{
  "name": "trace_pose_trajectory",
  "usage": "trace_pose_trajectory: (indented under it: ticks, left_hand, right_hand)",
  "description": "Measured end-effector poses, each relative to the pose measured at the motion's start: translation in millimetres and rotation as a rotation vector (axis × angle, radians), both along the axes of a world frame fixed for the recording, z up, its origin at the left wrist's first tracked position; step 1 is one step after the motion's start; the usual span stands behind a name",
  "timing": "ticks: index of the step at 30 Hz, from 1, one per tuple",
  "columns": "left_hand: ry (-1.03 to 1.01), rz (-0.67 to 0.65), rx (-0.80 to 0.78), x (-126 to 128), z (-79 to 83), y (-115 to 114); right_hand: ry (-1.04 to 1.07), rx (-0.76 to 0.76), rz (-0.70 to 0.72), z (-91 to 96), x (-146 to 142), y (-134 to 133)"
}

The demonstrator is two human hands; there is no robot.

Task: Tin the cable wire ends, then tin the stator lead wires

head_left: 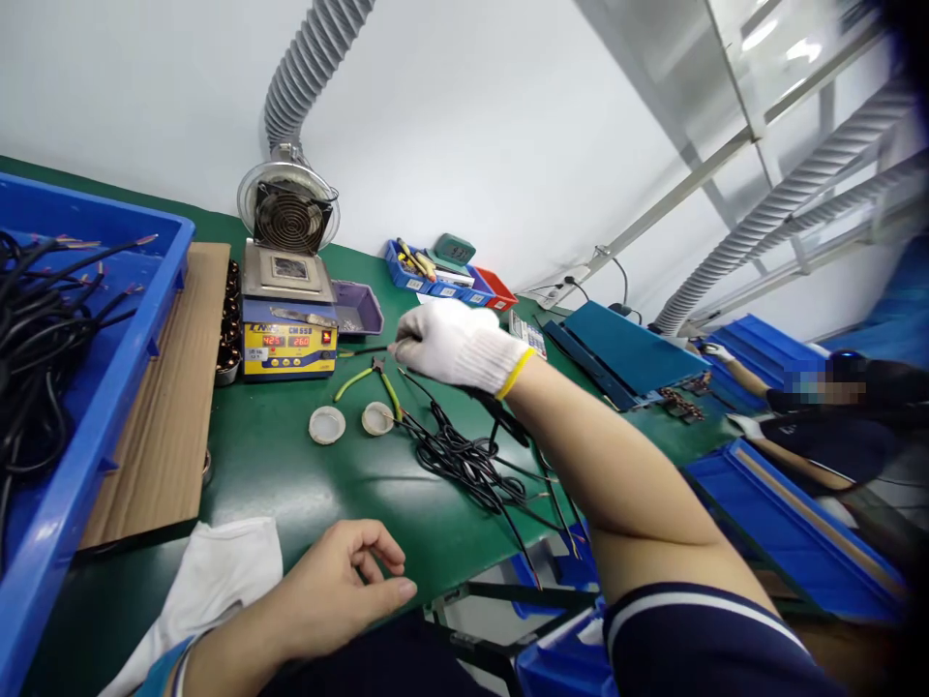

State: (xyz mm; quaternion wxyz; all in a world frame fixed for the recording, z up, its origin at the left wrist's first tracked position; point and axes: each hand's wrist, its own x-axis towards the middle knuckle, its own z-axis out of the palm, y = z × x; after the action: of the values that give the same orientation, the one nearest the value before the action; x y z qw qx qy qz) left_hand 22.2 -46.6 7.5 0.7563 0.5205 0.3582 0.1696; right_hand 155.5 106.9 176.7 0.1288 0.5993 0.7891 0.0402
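My right hand (457,341), in a white knitted glove with a yellow cuff, is closed on a black cable (374,348). The cable's stripped end points left, toward the front of a yellow and blue solder pot (288,334). Bare and half curled, my left hand (341,586) is at the bench's front edge with thumb and fingers apart and nothing in it. A white glove (228,566) lies beside that wrist. Under my right forearm is a tangle of black cables (457,455). Green-handled cutters (392,395) and two small round dishes (326,425) lie between my hands.
A blue bin (164,218) of black cables stands at left on cardboard (174,387). Behind the pot is a round fume extractor (294,218). A purple tray (359,308), small tool bins (442,281) and a teal case (624,358) are farther back. A co-worker sits at right.
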Motion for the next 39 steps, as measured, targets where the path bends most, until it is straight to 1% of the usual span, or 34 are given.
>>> trace_pose_trajectory:
  ticks: [2, 4, 6, 8, 10, 13, 16, 19, 24, 26, 27, 29, 32, 35, 37, 39]
  left_hand:
    - [-0.002, 0.009, 0.003, 0.5, -0.5, 0.7]
    - [0.000, 0.015, 0.012, 0.7, -0.3, 2.2]
    - [0.000, 0.033, 0.025, 0.4, -0.3, 4.1]
    - [-0.003, 0.056, 0.028, -0.5, -1.0, 5.5]
    - [-0.002, 0.075, 0.022, -1.6, -2.1, 6.2]
    - [0.002, 0.091, 0.001, -2.5, -2.7, 7.0]
    - [-0.004, 0.103, -0.016, -2.1, -1.0, 8.6]
    - [-0.013, 0.102, -0.025, -1.9, 1.1, 10.4]
    - [-0.014, 0.105, -0.022, -3.1, 2.4, 10.2]
    - [-0.012, 0.106, -0.014, -3.5, 2.5, 9.9]
    - [-0.010, 0.105, -0.011, -3.5, 2.5, 9.9]
    - [-0.007, 0.106, -0.010, -3.3, 2.3, 10.2]
    - [-0.010, 0.110, -0.009, -2.7, 2.3, 10.2]
    - [-0.009, 0.127, -0.010, -2.2, 2.7, 9.2]
    - [0.002, 0.140, -0.014, -1.8, 2.6, 8.3]
    - [0.025, 0.146, -0.020, -1.4, 1.4, 7.8]
  right_hand:
    - [-0.039, 0.110, 0.021, 19.1, -7.0, 18.9]
    - [-0.069, 0.190, 0.061, 33.5, -18.9, 42.4]
    - [-0.082, 0.231, 0.110, 42.6, -34.8, 67.7]
    - [-0.082, 0.233, 0.158, 46.8, -53.1, 91.3]
    - [-0.085, 0.218, 0.196, 46.8, -71.9, 110.8]
    - [-0.115, 0.190, 0.246, 42.0, -96.8, 131.2]
    - [-0.156, 0.172, 0.292, 34.5, -115.2, 144.7]
    - [-0.204, 0.158, 0.305, 24.7, -126.4, 154.5]
    - [-0.243, 0.137, 0.330, 5.9, -131.9, 162.9]
    - [-0.231, 0.140, 0.329, 4.3, -130.4, 162.0]
    - [-0.216, 0.144, 0.322, 6.4, -128.9, 160.4]
    - [-0.164, 0.154, 0.298, 17.0, -124.2, 154.6]
    - [-0.022, 0.168, 0.260, 44.5, -112.2, 140.7]
    - [0.133, 0.161, 0.251, 71.1, -95.4, 124.9]
    - [0.221, 0.151, 0.256, 81.2, -84.1, 116.2]
    - [0.305, 0.133, 0.265, 84.8, -74.9, 109.6]
